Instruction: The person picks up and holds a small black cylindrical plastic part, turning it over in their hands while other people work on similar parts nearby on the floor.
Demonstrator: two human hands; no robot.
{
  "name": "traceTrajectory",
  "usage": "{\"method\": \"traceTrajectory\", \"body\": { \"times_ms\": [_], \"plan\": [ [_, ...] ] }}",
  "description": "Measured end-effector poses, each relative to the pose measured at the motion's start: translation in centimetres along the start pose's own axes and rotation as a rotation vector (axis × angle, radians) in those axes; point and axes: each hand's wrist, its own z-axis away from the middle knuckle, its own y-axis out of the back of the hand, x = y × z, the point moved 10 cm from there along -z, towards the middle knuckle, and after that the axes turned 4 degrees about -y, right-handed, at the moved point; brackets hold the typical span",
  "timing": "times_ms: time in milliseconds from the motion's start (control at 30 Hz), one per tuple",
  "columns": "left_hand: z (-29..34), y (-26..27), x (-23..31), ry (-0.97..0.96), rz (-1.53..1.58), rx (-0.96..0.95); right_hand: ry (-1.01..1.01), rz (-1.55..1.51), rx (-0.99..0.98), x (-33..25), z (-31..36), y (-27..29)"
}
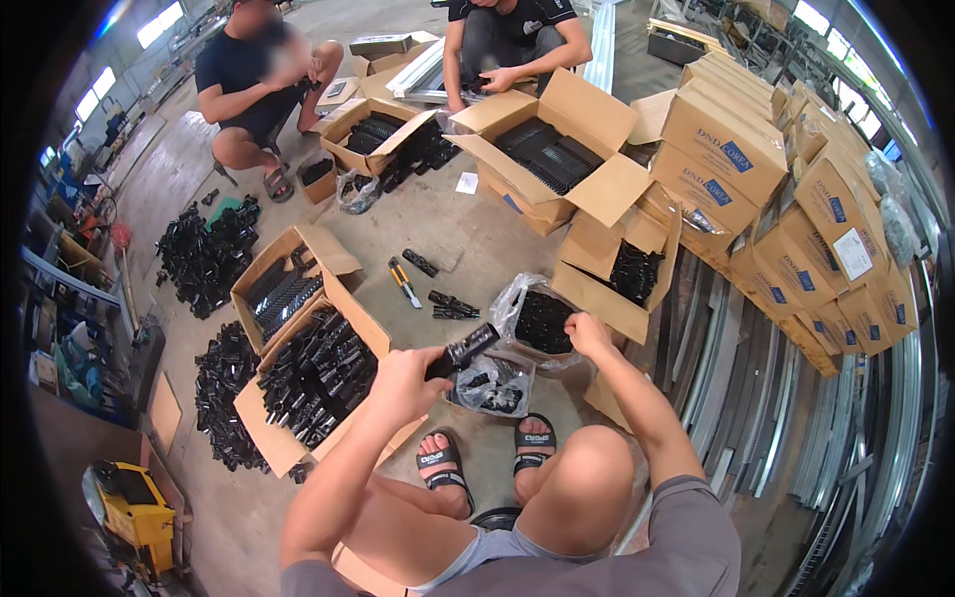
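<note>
My left hand (406,382) is closed around a black, tube-like plastic part (466,350), held tilted above the floor in front of me. To its right, my right hand (587,332) is at the edge of a small box of small black pieces (543,320), lined with a clear plastic bag. Its fingers are pinched together; what they hold, if anything, is too small to make out. Below the held part sits another bag-lined box (492,386) with dark pieces inside. Left of my left hand, an open carton (376,328) is heaped with similar black parts (316,376).
A cutter knife (405,283) and a few loose black parts (454,305) lie on the floor ahead. Piles of black parts (207,255) spread at left. Two people crouch beyond open cartons (602,189). Stacked cartons (721,149) and long metal profiles (741,373) line the right.
</note>
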Motion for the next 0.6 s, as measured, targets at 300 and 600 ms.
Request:
{"method": "traceTrajectory", "body": {
  "times_ms": [300, 600],
  "plan": [
    [-1.2, -3.3, -1.3, -0.131, -0.237, -0.124, 0.140, 0.720, 0.025, 0.8, -1.7, -7.5],
    [-2.3, -5.1, -2.6, -0.077, -0.300, -0.208, 0.173, 0.768, -0.116, 0.3, -1.6, -9.1]
  ]
}}
